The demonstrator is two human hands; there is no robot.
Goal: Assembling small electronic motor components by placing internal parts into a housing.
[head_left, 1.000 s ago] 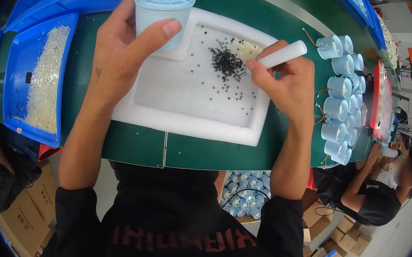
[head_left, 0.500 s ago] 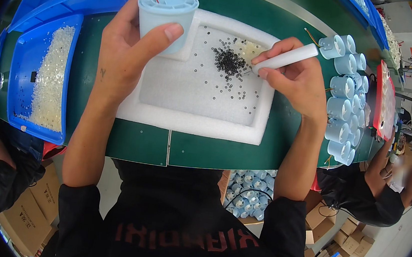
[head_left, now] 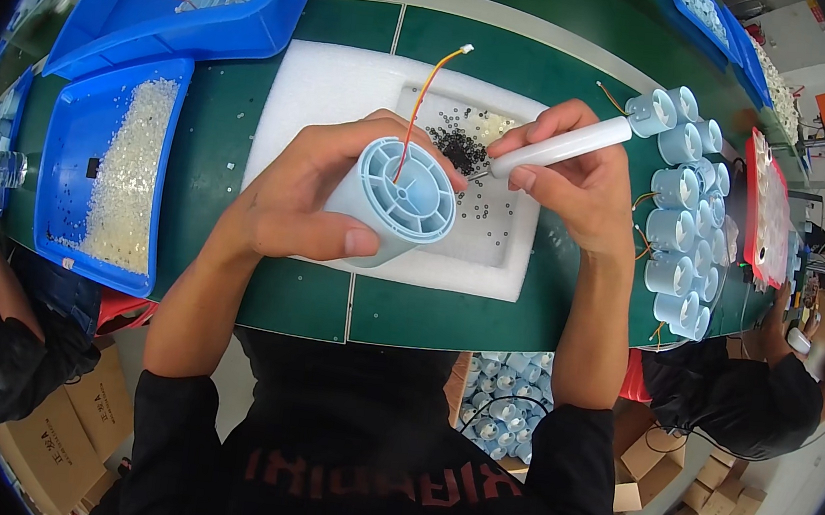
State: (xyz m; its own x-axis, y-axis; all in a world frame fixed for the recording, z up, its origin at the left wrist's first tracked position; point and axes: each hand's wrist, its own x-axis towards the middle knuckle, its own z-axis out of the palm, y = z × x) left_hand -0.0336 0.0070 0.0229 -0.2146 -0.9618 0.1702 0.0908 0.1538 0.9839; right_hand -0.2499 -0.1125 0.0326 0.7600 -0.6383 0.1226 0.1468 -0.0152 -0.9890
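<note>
My left hand point(head_left: 287, 209) is closed around a light-blue cup-shaped plastic housing point(head_left: 409, 197), tilted so that its spoked round end faces up toward me. A red and yellow cable point(head_left: 424, 93) with a white plug rises from that end. In my right hand point(head_left: 581, 185) is a white-handled tool point(head_left: 565, 146) with a thin metal tip, pointing left to the housing's far right side by my left fingertips. Whether the tip touches the housing, I cannot tell. Under both hands lies a white foam tray point(head_left: 299, 95) with a heap of small black rings point(head_left: 459, 150) and some pale bits point(head_left: 497, 126).
On the left, a blue tray point(head_left: 61, 160) holds many small clear pieces; a larger blue bin point(head_left: 286, 28) stands behind it. Several light-blue housings point(head_left: 672, 230) stand in rows at right, near a red-rimmed tray point(head_left: 755, 203). People sit at both sides. A box of housings point(head_left: 509, 393) is below the table.
My left hand has brought the housing nearer and to the right, tipping its spoked end toward me. The tool's tip has left the ring heap for the housing's side.
</note>
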